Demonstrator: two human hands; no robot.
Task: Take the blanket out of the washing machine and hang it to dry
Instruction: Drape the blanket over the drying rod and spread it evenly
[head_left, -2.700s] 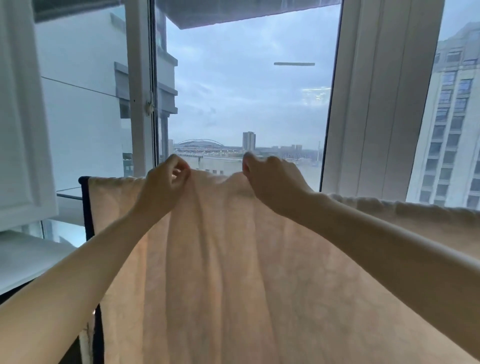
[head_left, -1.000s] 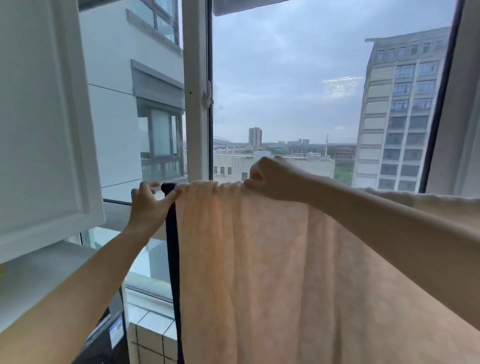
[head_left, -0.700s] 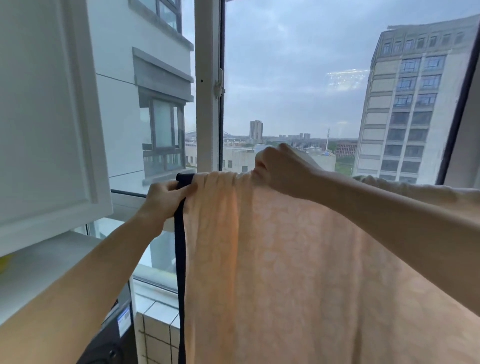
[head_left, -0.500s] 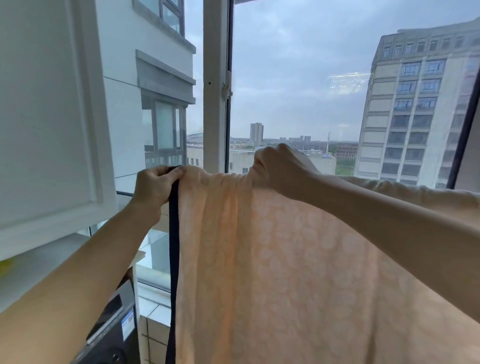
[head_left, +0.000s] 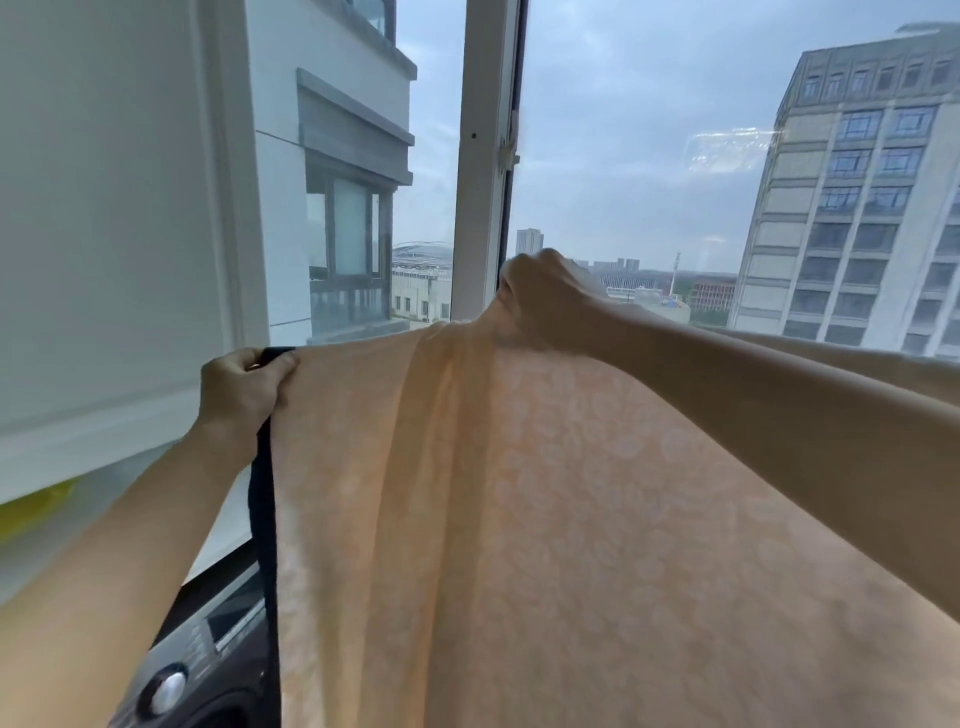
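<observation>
Head view: we see the peach blanket (head_left: 519, 519) hanging before the window frame (head_left: 483, 156), its top edge stretched between both hands. Our left hand (head_left: 241, 387) pinches the dark-trimmed corner, and our right hand (head_left: 545, 301) grips a raised bunch of the top edge. Versus half a second ago the hands sit farther apart, the left one lower, and the fabric is spread wider. More of the washing machine (head_left: 208, 654) shows at lower left, under the white cabinet (head_left: 104, 208).

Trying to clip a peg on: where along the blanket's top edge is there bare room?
The top edge of the blanket is bare between the left hand, gripping the dark-trimmed corner, and the right hand, pinching it higher up. Right of that hand it's crowded: the forearm hides most of the edge.
</observation>
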